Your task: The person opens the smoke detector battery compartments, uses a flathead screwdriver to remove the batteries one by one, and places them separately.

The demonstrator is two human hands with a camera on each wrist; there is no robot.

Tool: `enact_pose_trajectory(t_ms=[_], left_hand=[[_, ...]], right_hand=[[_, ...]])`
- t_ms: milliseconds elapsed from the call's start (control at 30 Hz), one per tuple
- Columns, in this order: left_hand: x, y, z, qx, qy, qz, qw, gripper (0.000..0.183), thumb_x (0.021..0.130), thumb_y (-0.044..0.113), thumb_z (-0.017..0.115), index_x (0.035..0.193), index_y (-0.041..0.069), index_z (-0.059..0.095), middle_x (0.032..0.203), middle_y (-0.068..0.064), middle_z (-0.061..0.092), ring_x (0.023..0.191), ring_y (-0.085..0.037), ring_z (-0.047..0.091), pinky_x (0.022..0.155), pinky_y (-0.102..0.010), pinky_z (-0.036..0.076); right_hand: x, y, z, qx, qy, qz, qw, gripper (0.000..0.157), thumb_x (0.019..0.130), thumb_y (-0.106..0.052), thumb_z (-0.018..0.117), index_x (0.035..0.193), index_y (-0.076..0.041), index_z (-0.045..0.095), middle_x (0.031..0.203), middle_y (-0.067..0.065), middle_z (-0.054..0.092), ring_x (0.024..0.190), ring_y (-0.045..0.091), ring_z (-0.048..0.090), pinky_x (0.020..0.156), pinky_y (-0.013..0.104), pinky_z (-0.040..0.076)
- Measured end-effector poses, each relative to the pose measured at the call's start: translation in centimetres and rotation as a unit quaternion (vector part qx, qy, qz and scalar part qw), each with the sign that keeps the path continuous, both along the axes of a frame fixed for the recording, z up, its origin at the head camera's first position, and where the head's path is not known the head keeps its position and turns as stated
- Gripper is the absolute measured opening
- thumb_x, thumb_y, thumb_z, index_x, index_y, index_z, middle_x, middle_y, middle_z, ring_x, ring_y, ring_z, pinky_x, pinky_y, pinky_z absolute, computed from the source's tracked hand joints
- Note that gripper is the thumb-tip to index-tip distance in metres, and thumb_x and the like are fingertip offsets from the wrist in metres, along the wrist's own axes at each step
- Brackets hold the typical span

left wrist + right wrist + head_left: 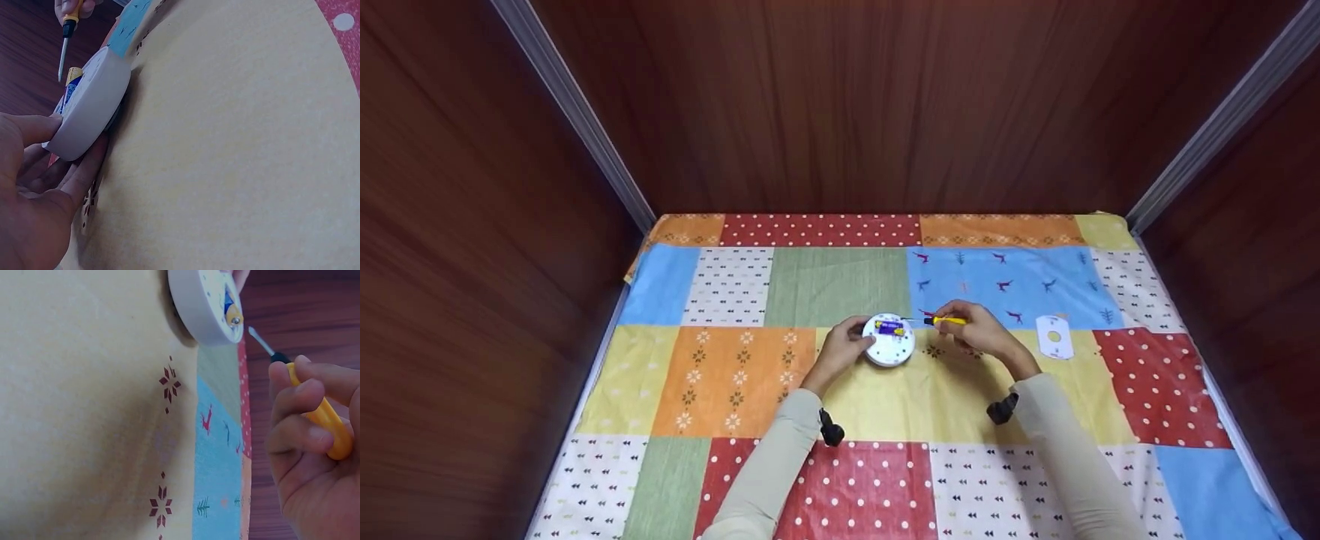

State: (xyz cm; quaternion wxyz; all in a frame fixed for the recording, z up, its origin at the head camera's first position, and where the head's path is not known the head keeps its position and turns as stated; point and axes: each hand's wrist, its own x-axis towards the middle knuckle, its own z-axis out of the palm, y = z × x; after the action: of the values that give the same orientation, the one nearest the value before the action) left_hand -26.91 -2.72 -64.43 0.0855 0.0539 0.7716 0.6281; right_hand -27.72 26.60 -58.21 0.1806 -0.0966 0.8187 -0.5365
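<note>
1. Currently, the left hand pinches a round white case by its near-left edge, the thumb on the upper face and other fingers underneath.
2. The case is just above the patchwork cloth on the table, near the middle; whether any of its underside touches the cloth, I cannot tell.
3. A purple battery with yellow ends sits on the case's upper face, towards the far side. How it is fastened there is too small to make out.
4. The right hand is curled round the yellow handle of a screwdriver, its metal tip pointing at the case.
5. In both wrist views that tip is apart from the case, just beside the rim and near the battery.
6. A flat white plate with a hole in its middle lies on the cloth beyond the right hand, touched by neither hand.
7. The step in hand looks like lining up the screwdriver with the battery side of the case.
8. The next move probably calls for a small advance of the tip onto its chosen spot, the left hand bracing the case; a loose grip could let the tip slip.
</note>
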Motion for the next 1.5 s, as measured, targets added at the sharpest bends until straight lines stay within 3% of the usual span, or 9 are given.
enact_pose_trajectory(t_ms=[167, 433, 867, 1067, 1167, 1333, 1500], left_hand=[[0.0, -0.1, 0.2, 0.008, -0.009, 0.000, 0.9999, 0.040, 0.098, 0.005, 0.071, 0.137, 0.000, 0.069, 0.122, -0.021, 0.072, 0.099, -0.017, 0.067, 0.083, -0.024, 0.057], [0.1, -0.2, 0.4, 0.002, -0.026, 0.002, 0.9997, 0.040, 0.098, 0.007, 0.071, 0.138, 0.005, 0.070, 0.116, -0.017, 0.072, 0.098, -0.016, 0.066, 0.081, -0.031, 0.061], [0.1, -0.1, 0.4, 0.004, -0.023, 0.006, 0.9997, 0.039, 0.098, 0.006, 0.070, 0.137, 0.001, 0.067, 0.118, -0.019, 0.072, 0.100, -0.019, 0.069, 0.079, -0.024, 0.057], [0.1, -0.2, 0.2, 0.000, -0.009, -0.003, 1.0000, 0.033, 0.101, 0.008, 0.070, 0.132, -0.002, 0.063, 0.124, -0.021, 0.072, 0.109, -0.024, 0.069, 0.088, -0.030, 0.060], [0.2, -0.3, 0.3, 0.004, -0.009, -0.012, 0.9999, 0.032, 0.104, 0.011, 0.066, 0.134, 0.000, 0.064, 0.123, -0.022, 0.071, 0.106, -0.023, 0.069, 0.085, -0.034, 0.064], [0.4, -0.2, 0.5, -0.019, -0.009, -0.034, 0.9992, 0.044, 0.104, 0.014, 0.069, 0.145, 0.004, 0.061, 0.125, -0.022, 0.069, 0.103, -0.020, 0.067, 0.084, -0.033, 0.063], [0.3, -0.1, 0.6, -0.046, -0.005, -0.047, 0.9978, 0.060, 0.096, 0.010, 0.077, 0.150, 0.000, 0.053, 0.131, -0.024, 0.067, 0.113, -0.029, 0.066, 0.093, -0.033, 0.058]], right_hand=[[0.0, -0.5, 0.0, 0.022, 0.026, -0.011, 0.999, 0.033, 0.106, -0.020, 0.064, 0.133, -0.001, 0.069, 0.108, 0.033, 0.073, 0.060, 0.017, 0.052, 0.047, 0.022, 0.037], [0.0, -0.8, -0.2, 0.034, 0.042, -0.025, 0.998, 0.032, 0.109, -0.023, 0.062, 0.128, 0.001, 0.070, 0.109, 0.029, 0.076, 0.080, 0.031, 0.064, 0.057, 0.024, 0.042], [0.4, -1.5, -0.5, 0.026, 0.026, -0.032, 0.999, 0.028, 0.109, -0.017, 0.058, 0.127, 0.003, 0.066, 0.114, 0.033, 0.073, 0.087, 0.030, 0.063, 0.065, 0.022, 0.046], [0.5, -1.9, -0.8, -0.002, 0.007, -0.040, 0.999, 0.026, 0.109, -0.013, 0.057, 0.128, 0.004, 0.063, 0.115, 0.034, 0.071, 0.093, 0.033, 0.066, 0.066, 0.024, 0.048], [0.5, -1.9, -0.9, -0.007, 0.011, -0.038, 0.999, 0.028, 0.109, -0.013, 0.058, 0.129, 0.006, 0.061, 0.111, 0.031, 0.072, 0.092, 0.032, 0.068, 0.067, 0.027, 0.049], [0.6, -2.0, -0.8, -0.010, 0.012, -0.039, 0.999, 0.029, 0.109, -0.014, 0.058, 0.129, 0.007, 0.061, 0.106, 0.026, 0.073, 0.090, 0.029, 0.069, 0.067, 0.029, 0.050], [0.6, -2.2, -0.6, -0.002, 0.013, -0.038, 0.999, 0.028, 0.109, -0.015, 0.058, 0.128, 0.006, 0.062, 0.108, 0.028, 0.072, 0.090, 0.030, 0.068, 0.066, 0.026, 0.048]])
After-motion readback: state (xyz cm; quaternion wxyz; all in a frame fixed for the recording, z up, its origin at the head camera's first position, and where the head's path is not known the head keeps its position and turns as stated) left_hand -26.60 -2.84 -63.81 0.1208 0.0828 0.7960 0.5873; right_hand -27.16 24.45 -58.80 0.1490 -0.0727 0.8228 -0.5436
